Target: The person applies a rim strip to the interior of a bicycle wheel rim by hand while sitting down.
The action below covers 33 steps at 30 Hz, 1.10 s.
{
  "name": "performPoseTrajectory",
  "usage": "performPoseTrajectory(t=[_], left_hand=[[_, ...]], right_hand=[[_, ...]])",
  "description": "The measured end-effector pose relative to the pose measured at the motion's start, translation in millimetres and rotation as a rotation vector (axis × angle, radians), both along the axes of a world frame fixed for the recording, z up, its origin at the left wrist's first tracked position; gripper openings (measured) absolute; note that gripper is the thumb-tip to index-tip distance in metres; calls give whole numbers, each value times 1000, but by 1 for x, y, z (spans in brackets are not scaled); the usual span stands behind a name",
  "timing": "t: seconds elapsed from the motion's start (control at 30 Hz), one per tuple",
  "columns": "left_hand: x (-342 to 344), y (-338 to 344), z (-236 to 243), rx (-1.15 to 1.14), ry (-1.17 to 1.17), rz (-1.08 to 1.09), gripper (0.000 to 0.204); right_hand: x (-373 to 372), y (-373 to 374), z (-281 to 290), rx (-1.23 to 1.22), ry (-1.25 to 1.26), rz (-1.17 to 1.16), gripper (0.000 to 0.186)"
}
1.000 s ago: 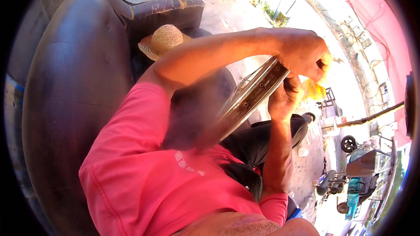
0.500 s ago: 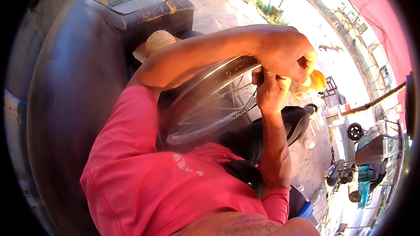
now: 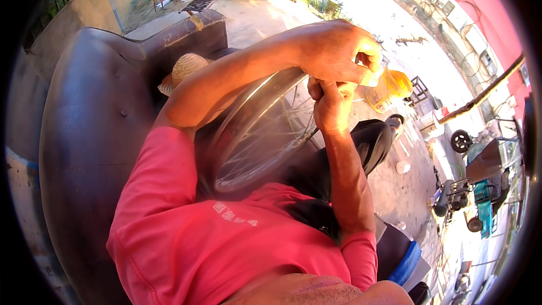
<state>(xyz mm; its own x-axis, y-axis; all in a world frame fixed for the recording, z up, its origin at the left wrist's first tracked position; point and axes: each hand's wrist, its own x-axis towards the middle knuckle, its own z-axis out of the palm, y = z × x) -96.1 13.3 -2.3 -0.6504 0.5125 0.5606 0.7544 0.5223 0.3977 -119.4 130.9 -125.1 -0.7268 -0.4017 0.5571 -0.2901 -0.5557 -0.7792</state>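
Observation:
A spoked wheel (image 3: 240, 130), with a bare metal rim and thin wire spokes, leans between my forearms above my lap. My left hand (image 3: 333, 51) reaches over its far edge, wrist bent, with the fingers curled in a pinch. Just below, my right hand (image 3: 334, 107) is closed beside the rim's right end, thumb and fingers bunched together. The two hands meet at their fingertips. Whatever is between the fingers is hidden or too small to make out. Part of the rim is covered by my left forearm.
I sit on a dark brown leather sofa (image 3: 93, 152), a straw hat (image 3: 189, 68) on it past my left arm. Rightward on the ground are a yellow plastic object (image 3: 398, 83), a white cup-like object (image 3: 402, 166) and a small teal cart (image 3: 483, 200). A pole (image 3: 483, 90) slants in at right.
The whole view has shifted, with much of the background sliding left or up. My hands stay together at the rim; the left fingers have shifted slightly in their pinch.

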Motion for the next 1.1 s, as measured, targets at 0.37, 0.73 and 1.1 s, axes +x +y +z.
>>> performPoseTrajectory(t=[0.37, 0.73, 1.1], left_hand=[[-6, 17, -3, 67, 119, -24, 25], [7, -16, 0, -54, 96, 133, 15], [33, -27, 10, -277, 91, 158, 10]], right_hand=[[8, 13, 6, -92, -159, 41, 16], [8, 27, 0, -108, -101, 26, 15], [5, 22, -7, -164, -135, 82, 16]])
